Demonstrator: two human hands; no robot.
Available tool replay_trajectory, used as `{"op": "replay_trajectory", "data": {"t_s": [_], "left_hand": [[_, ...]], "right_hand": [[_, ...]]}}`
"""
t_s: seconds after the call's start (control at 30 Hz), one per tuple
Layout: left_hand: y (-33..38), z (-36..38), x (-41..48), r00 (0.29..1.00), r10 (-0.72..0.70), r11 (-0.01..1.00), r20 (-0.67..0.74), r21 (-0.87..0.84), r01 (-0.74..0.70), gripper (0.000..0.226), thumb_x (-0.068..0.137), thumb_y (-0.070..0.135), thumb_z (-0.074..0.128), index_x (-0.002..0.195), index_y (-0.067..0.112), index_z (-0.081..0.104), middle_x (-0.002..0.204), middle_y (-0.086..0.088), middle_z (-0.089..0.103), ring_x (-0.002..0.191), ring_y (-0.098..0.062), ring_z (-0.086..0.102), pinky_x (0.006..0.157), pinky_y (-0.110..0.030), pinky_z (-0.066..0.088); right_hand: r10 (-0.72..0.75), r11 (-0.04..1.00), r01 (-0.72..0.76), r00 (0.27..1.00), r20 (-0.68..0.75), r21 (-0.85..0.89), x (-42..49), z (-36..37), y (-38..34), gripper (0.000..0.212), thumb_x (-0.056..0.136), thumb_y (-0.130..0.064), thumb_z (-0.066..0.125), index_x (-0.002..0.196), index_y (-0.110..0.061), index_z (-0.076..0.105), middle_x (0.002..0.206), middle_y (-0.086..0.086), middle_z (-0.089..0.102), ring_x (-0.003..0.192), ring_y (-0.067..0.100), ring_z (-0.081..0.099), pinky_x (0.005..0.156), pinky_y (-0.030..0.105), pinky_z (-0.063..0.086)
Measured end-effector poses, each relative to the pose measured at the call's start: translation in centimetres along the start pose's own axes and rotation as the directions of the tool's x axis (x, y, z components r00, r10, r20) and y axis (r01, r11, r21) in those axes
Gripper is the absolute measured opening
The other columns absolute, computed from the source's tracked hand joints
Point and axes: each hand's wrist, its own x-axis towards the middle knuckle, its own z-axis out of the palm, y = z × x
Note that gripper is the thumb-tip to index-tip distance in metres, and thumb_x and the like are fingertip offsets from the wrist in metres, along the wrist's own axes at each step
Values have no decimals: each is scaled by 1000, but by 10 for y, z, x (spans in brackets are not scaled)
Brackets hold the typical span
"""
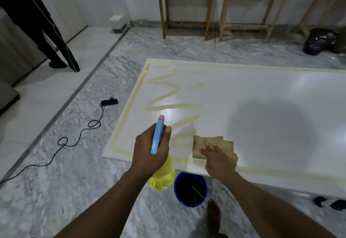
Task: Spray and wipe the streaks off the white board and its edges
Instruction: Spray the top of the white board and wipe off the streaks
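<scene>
A large white board (262, 110) lies flat on the marble floor. Yellowish streaks (164, 95) cross its left part and run along its edges. My left hand (149, 149) grips a yellow spray bottle (162, 176) with a blue trigger head, its pink nozzle pointing over the board's near-left corner. My right hand (217, 159) lies flat, fingers spread, pressing a tan cloth (211, 144) onto the board near its front edge.
A blue bucket (191, 189) with dark liquid stands on the floor just below the board's front edge, beside my bare foot (213, 211). A black cable and device (109, 102) lie to the left. Another person's legs (56, 50) stand far left. Wooden tables (185, 5) line the back wall.
</scene>
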Motion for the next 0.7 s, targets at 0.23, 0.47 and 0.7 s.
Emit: {"op": "replay_trajectory", "data": {"t_s": [0.23, 0.47, 0.7], "left_hand": [[3, -18, 14, 1000, -2, 1000, 3, -12, 2, 47, 101, 53, 55, 85, 9, 62, 72, -17, 67, 60, -33, 70, 63, -55, 57], [-15, -9, 103, 1000, 25, 999, 12, -24, -24, 35, 103, 47, 59, 84, 18, 62, 69, -12, 65, 62, -31, 71, 65, -52, 59], [-45, 0, 198, 1000, -14, 1000, 18, -24, 14, 36, 102, 49, 58, 84, 18, 61, 68, -9, 59, 62, -33, 68, 65, -55, 58]], "right_hand": [[181, 718, -197, 979, 94, 668, -3, -85, -21, 24, 98, -20, 50, 94, -24, 73, 81, -1, 62, 58, 16, 59, 52, 27, 44], [61, 339, -410, 908, 415, 847, 82, -162, 18, 53, 69, -17, 76, 117, 2, 63, 107, 23, 70, 96, 40, 68, 79, 47, 58], [196, 850, -119, 975, -100, 512, 241, -255, 16, 29, 84, 2, 47, 97, -18, 65, 100, 13, 68, 93, 34, 63, 77, 42, 51]]}}
